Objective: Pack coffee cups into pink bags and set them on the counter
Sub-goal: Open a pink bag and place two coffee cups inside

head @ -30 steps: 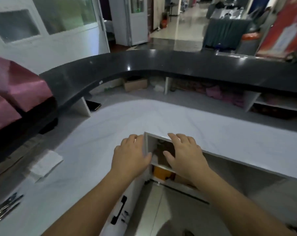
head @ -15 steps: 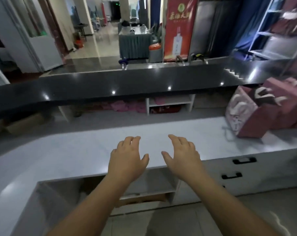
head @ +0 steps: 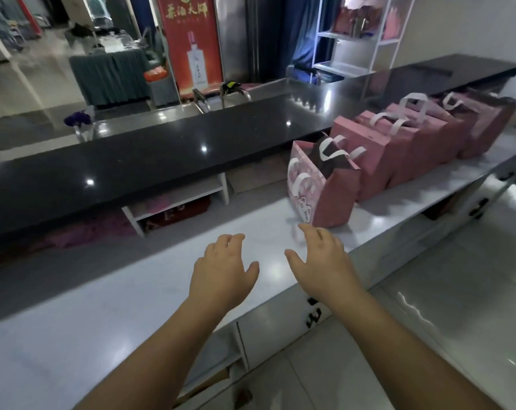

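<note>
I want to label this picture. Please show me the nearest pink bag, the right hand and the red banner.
Nearest pink bag (head: pixel 335 199): head view, on its plain pink side panel.
Right hand (head: pixel 324 261): head view, on the back of the hand.
Red banner (head: pixel 191 39): head view, on its middle.

Single head-worn wide-angle view, looking forward and down, close over the white counter (head: pixel 132 315)

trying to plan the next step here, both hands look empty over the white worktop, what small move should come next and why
Probably reach the right hand forward to the nearest pink bag. Both hands are open and hold nothing, the left hand hovers over the white worktop, and that bag stands open-topped just beyond the right fingertips. No coffee cup is in view.
</note>
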The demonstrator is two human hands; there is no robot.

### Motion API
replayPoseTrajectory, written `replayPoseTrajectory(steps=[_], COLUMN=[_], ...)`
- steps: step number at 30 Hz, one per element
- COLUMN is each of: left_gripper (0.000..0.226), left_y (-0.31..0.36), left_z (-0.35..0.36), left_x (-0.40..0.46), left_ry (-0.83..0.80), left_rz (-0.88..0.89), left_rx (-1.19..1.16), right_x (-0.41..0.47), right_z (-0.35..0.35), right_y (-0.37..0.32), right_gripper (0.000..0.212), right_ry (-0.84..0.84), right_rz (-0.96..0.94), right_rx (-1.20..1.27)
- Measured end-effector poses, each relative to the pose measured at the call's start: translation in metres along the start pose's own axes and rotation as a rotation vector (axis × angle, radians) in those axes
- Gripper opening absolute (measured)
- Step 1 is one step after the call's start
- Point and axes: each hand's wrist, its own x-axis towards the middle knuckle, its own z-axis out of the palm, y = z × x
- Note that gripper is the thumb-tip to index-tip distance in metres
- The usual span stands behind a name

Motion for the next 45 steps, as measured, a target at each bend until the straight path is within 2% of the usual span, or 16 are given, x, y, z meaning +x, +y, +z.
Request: replayPoseTrajectory(steps=[8, 13, 20, 24, 29, 32, 34, 36, 39, 43, 45], left_gripper=[0.066, 0.061, 0.057, 0.053, 0.049, 0.032, 0.018, 0.019, 0.025, 0.021, 0.023], left_y=[0.048, 0.076, 0.111, 0.136, 0.166, 0.175, 0.176, 0.173, 0.167, 0.148, 0.133], left_z=[0.034, 0.051, 0.071, 0.074, 0.082, 0.089, 0.092, 0.094, 0.092, 0.08, 0.07], left_x=[0.146, 0.224, 0.292, 0.331, 0.368, 0.384, 0.39, 0.392, 0.386, 0.357, 0.335], left_ry=[-0.036, -0.018, -0.036, -0.082, -0.185, -0.189, -0.186, -0.188, -0.181, -0.119, -0.075], left_rz=[0.139, 0.238, 0.242, 0.143, -0.078, -0.176, -0.247, -0.308, -0.361, -0.432, -0.463], left_rx=[-0.113, -0.085, -0.042, -0.045, -0.061, -0.081, -0.13, -0.183, -0.21, -0.252, -0.27], right_x=[0.104, 0.162, 0.235, 0.293, 0.356, 0.385, 0.399, 0.409, 0.418, 0.417, 0.411], right_z=[-0.027, -0.04, -0.041, -0.048, -0.056, -0.058, -0.058, -0.058, -0.061, -0.061, -0.058], right_y=[0.04, 0.066, 0.098, 0.111, 0.131, 0.145, 0.154, 0.161, 0.166, 0.161, 0.148], right_gripper=[0.062, 0.063, 0.058, 0.058, 0.061, 0.05, 0.057, 0.062, 0.051, 0.017, 0.011], right_ry=[0.121, 0.153, 0.167, 0.169, -0.035, -0.119, -0.17, -0.193, -0.188, -0.223, -0.263], right_rz=[0.141, 0.239, 0.242, 0.196, 0.204, 0.205, 0.206, 0.189, 0.181, 0.094, 0.022], right_rx=[-0.105, -0.128, -0.163, -0.23, -0.344, -0.298, -0.266, -0.255, -0.23, -0.146, -0.103])
